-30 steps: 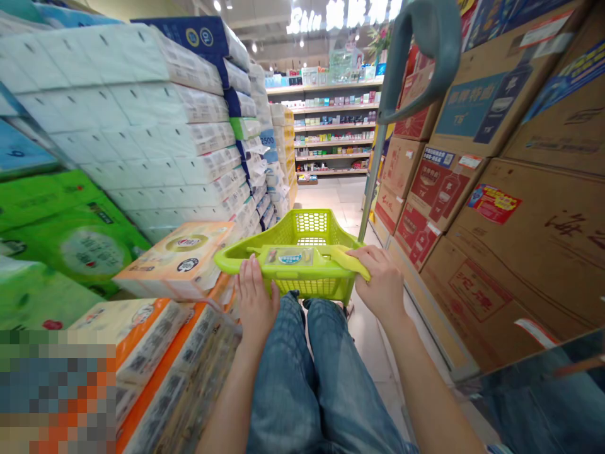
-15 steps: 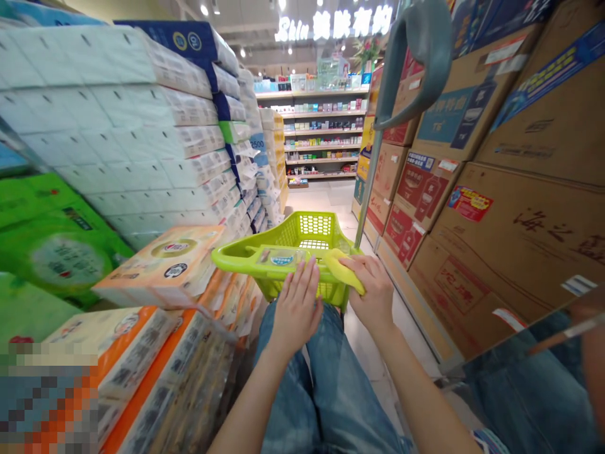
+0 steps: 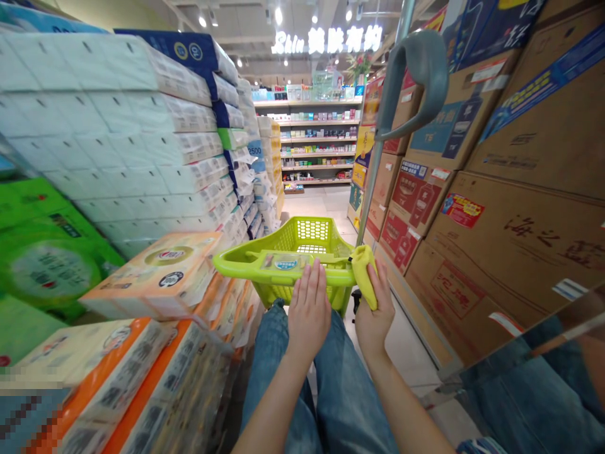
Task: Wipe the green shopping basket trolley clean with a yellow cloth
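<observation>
A lime-green shopping cart stands right in front of my legs, its perforated basket pointing away from me. My left hand lies over the middle of the cart's handle, fingers stretched forward and flat on it. At the handle's right corner, my right hand grips a bunched yellow cloth and holds it against the green plastic. A clear panel with a blue-and-white label is set in the handle, just left of my left hand.
Stacked tissue packs wall the left side, with lower orange-edged packs near the cart. Cardboard cartons line the right. A grey loop handle on a metal pole hangs over the right side. Shelves of small goods stand ahead beyond the aisle floor.
My right hand has moved the yellow cloth rightward along the handle to its corner, and the cloth now stands more upright. My left hand has shifted slightly right on the handle.
</observation>
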Tool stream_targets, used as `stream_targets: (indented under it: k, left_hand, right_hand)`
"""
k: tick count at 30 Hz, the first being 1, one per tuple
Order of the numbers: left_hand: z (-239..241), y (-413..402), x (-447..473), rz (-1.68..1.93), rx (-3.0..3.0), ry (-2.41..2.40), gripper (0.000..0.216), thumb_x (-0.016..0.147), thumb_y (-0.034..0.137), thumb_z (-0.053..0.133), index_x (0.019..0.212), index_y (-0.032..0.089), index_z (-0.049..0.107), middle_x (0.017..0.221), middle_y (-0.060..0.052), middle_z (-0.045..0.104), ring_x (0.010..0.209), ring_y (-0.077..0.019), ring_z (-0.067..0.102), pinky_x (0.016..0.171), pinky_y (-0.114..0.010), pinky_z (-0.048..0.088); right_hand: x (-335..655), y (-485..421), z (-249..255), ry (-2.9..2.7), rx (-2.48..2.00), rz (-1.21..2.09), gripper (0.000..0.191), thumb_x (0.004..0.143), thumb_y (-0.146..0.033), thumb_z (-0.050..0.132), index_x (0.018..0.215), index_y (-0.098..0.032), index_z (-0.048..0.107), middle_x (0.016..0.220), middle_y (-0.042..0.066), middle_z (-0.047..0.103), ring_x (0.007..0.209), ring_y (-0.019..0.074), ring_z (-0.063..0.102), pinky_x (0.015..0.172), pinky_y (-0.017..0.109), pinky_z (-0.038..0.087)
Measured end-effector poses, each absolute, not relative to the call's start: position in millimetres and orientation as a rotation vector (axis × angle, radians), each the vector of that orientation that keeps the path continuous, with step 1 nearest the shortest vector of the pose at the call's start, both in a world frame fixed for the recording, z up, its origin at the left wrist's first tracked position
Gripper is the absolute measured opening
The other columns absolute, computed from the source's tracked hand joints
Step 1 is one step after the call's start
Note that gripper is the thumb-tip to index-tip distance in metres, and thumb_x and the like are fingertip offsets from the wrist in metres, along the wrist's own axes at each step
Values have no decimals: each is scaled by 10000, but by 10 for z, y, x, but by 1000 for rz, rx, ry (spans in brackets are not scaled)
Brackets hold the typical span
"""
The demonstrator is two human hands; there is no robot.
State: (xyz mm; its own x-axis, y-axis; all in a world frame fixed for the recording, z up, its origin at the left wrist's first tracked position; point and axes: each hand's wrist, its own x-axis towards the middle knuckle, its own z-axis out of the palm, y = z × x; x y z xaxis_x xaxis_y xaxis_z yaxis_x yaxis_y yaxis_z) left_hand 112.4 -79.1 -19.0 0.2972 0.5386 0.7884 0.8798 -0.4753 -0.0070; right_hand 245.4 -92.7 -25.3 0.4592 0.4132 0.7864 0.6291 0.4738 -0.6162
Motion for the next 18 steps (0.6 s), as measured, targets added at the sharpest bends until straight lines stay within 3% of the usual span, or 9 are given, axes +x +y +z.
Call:
stream_targets:
  k: [9, 18]
  left_hand:
    - [-231, -726, 1034, -1110, -2184, -1167, 619, 964, 182, 429, 1553, 86, 264, 1546, -155, 444, 1512, -246, 263, 1186, -402, 326]
    - [-181, -716, 807, -977, -2268, -1094, 689, 943, 164, 424, 1582, 104, 173, 1585, -141, 377, 1517, -237, 243, 1211, -401, 290]
  right_hand:
    - [2252, -975, -509, -1535, -1060, -527, 595, 934, -67, 477, 1451, -362, 493, 1377, 16, 639, 1455, 248, 387, 1169, 553, 400]
    - [2632, -806, -462, -1191, -1182, -399, 636, 928, -69, 365, 1502, -337, 411, 1554, 39, 450, 1478, 288, 339, 1154, 674, 336]
